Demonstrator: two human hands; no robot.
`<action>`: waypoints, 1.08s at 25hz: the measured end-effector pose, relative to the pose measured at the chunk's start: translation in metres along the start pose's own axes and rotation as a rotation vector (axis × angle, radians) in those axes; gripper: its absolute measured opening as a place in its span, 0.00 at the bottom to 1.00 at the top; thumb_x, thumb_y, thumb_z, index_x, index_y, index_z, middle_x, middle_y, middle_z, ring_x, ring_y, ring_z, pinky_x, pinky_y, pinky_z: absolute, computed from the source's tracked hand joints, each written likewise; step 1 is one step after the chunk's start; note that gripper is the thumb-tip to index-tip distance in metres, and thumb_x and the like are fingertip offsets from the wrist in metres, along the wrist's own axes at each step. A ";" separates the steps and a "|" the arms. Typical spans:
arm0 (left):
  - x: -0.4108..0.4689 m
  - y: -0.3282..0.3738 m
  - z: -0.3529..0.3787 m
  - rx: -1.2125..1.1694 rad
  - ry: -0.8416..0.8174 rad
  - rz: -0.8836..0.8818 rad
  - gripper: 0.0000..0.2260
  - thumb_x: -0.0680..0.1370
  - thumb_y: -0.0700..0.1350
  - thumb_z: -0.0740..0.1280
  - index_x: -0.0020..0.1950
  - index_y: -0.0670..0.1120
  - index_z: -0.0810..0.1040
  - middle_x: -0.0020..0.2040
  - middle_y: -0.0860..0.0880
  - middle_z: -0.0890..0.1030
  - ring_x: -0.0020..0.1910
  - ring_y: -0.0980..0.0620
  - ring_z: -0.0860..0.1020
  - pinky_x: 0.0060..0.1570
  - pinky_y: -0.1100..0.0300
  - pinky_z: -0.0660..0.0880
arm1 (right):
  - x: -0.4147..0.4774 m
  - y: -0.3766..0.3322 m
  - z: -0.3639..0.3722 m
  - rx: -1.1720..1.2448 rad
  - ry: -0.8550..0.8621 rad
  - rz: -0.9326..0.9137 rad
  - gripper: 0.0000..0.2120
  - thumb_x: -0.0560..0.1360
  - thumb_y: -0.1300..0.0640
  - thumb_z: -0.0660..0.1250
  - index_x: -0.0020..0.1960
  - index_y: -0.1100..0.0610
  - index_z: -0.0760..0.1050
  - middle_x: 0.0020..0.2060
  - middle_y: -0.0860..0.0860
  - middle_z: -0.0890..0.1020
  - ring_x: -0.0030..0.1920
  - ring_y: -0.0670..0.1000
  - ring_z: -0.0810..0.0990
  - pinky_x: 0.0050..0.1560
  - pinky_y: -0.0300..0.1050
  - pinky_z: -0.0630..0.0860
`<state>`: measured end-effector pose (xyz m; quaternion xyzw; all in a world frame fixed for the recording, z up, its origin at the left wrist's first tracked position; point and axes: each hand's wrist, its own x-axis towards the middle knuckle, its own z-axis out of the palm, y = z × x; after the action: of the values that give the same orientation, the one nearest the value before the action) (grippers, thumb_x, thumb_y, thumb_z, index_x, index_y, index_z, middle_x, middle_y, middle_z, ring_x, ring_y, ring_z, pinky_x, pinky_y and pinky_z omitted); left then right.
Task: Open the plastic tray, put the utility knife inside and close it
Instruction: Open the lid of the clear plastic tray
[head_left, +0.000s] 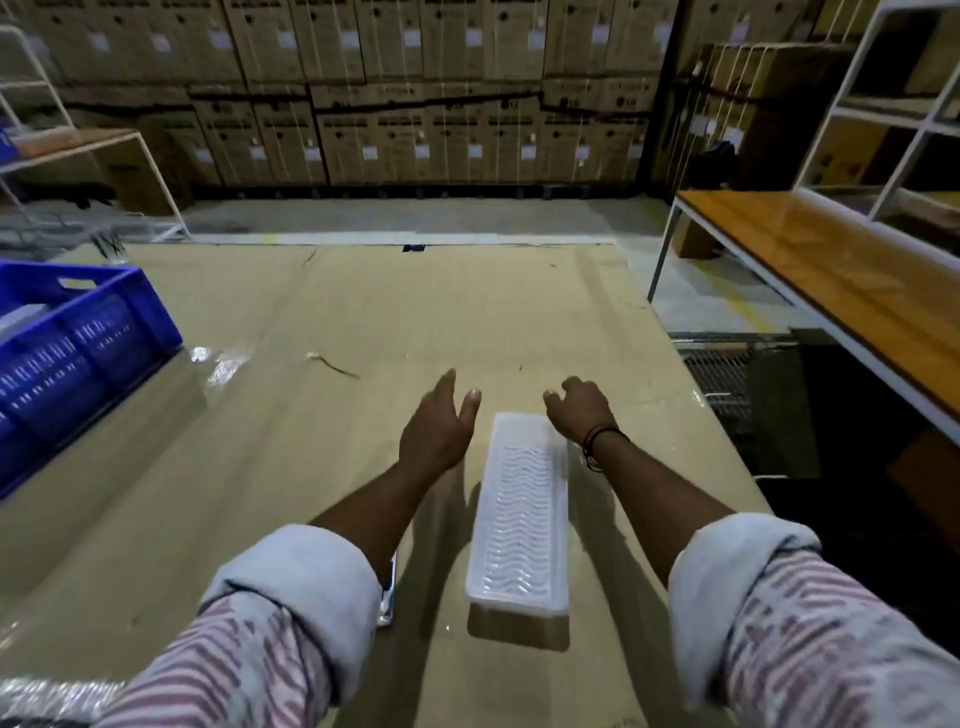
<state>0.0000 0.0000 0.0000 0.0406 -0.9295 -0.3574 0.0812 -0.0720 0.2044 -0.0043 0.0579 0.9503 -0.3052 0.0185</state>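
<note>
We see the white plastic tray (519, 514) lying lengthwise on the cardboard-covered tabletop (311, 322), lid on, between our two forearms. Our left hand (436, 431) hovers just left of the tray's far end, its grip spread wide and holding nothing. Our right hand (582, 405) hangs over the tray's far right corner, its grip loosely curled and empty. Below the left grip, a small shiny object (388, 597) peeks from under the sleeve; we cannot tell whether it is the knife. A blue crate (78, 338) sits far left.
</note>
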 end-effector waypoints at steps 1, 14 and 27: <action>-0.001 -0.003 0.007 -0.086 -0.043 -0.056 0.29 0.84 0.59 0.55 0.82 0.46 0.61 0.81 0.44 0.67 0.79 0.45 0.66 0.75 0.51 0.64 | -0.002 0.005 0.005 -0.008 -0.056 0.036 0.26 0.81 0.45 0.60 0.71 0.62 0.70 0.69 0.64 0.72 0.69 0.66 0.72 0.67 0.55 0.72; 0.026 -0.040 0.036 -0.608 -0.292 -0.323 0.08 0.81 0.43 0.63 0.49 0.48 0.83 0.52 0.44 0.84 0.52 0.48 0.79 0.57 0.50 0.77 | -0.025 -0.011 0.068 -0.002 0.005 -0.031 0.15 0.79 0.53 0.59 0.60 0.60 0.75 0.59 0.61 0.75 0.62 0.65 0.72 0.63 0.54 0.69; 0.007 -0.059 0.045 -1.217 -0.270 -0.608 0.27 0.85 0.58 0.53 0.58 0.38 0.83 0.48 0.41 0.87 0.49 0.45 0.86 0.51 0.52 0.83 | -0.043 -0.057 0.094 -0.333 0.057 -0.251 0.23 0.74 0.34 0.58 0.51 0.51 0.80 0.50 0.51 0.81 0.56 0.56 0.76 0.59 0.55 0.66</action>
<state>-0.0136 -0.0156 -0.0717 0.2014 -0.5131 -0.8241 -0.1306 -0.0365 0.0994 -0.0442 -0.0562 0.9875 -0.1422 -0.0371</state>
